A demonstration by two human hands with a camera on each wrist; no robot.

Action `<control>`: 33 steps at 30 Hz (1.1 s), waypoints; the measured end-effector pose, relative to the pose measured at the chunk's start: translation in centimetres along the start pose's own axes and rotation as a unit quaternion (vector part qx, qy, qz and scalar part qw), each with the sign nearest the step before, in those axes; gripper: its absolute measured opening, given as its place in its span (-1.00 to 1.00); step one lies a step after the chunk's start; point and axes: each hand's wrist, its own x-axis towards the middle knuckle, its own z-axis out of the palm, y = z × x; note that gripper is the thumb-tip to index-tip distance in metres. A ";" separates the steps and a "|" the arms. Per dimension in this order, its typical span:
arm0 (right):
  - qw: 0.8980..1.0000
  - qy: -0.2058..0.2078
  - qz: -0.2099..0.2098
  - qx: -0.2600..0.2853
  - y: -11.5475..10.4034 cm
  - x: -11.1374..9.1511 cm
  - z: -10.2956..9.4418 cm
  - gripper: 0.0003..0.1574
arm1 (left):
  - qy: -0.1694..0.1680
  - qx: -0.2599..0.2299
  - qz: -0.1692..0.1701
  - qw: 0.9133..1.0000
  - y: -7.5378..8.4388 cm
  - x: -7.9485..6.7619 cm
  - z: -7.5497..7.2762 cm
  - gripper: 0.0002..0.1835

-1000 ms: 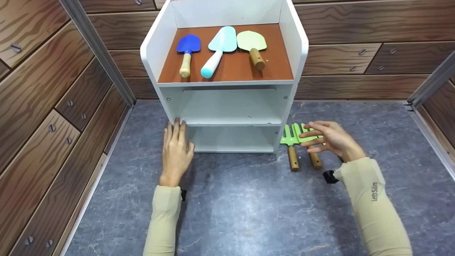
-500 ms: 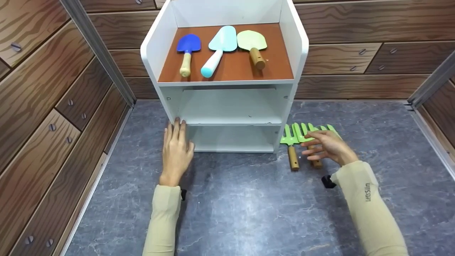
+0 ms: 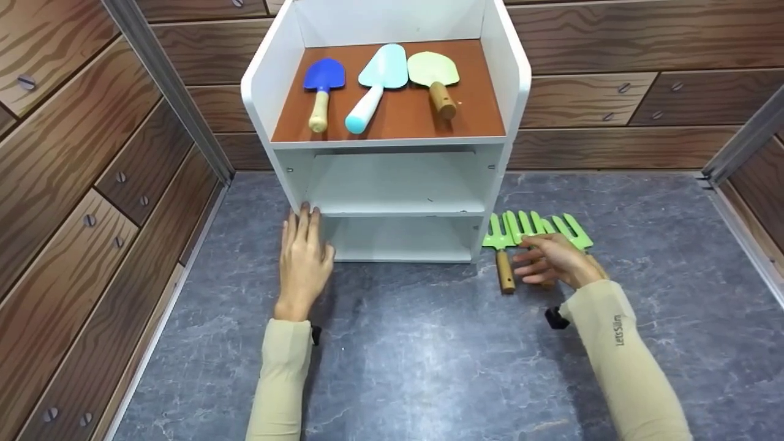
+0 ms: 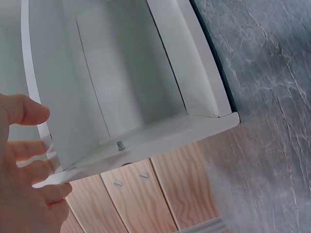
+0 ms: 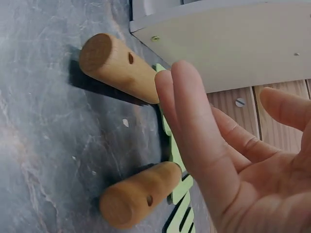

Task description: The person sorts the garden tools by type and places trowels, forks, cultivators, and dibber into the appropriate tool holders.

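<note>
My left hand (image 3: 303, 263) rests with straight fingers on the left front edge of a white shelf unit (image 3: 398, 196). In the left wrist view its fingers (image 4: 51, 193) touch the edge of the side panel. Beside the unit's right side, several green hand forks lie on the floor: a left fork (image 3: 505, 272), a middle fork (image 3: 522, 222) and a right fork (image 3: 574, 231). My right hand (image 3: 558, 260) hovers over the middle fork with loosely bent fingers and nothing in them. It hides part of that fork's wooden handle. Two wooden handles (image 5: 138, 196) show in the right wrist view, apart from the fingers.
On the unit's brown top lie a blue trowel (image 3: 324, 75), a light blue trowel (image 3: 384, 67) and a pale green trowel (image 3: 435, 70). Wood-patterned walls (image 3: 612, 147) enclose the grey floor (image 3: 416, 355) at the back and sides.
My right hand has moved down and slightly left, toward the middle fork's handle, uncovering the right fork's tines. My left hand has stayed on the shelf unit.
</note>
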 end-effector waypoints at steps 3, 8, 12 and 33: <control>1.000 0.004 0.011 -0.001 0.0 0.2 0.6 -0.20 | 0.000 0.000 -0.003 1.000 0.0 -0.1 0.0 -0.35; 1.000 0.017 0.017 -0.004 0.1 0.5 1.1 -0.22 | 0.004 0.002 0.003 1.000 0.0 0.0 0.0 -0.35; 0.999 0.027 0.018 -0.017 0.2 0.7 1.3 -0.23 | 0.010 0.005 0.007 1.000 -0.1 0.0 0.1 -0.35; 0.989 0.123 0.023 -0.075 1.6 2.5 2.8 -0.41 | -0.003 -0.005 -0.003 1.000 -0.1 -0.1 0.0 -0.34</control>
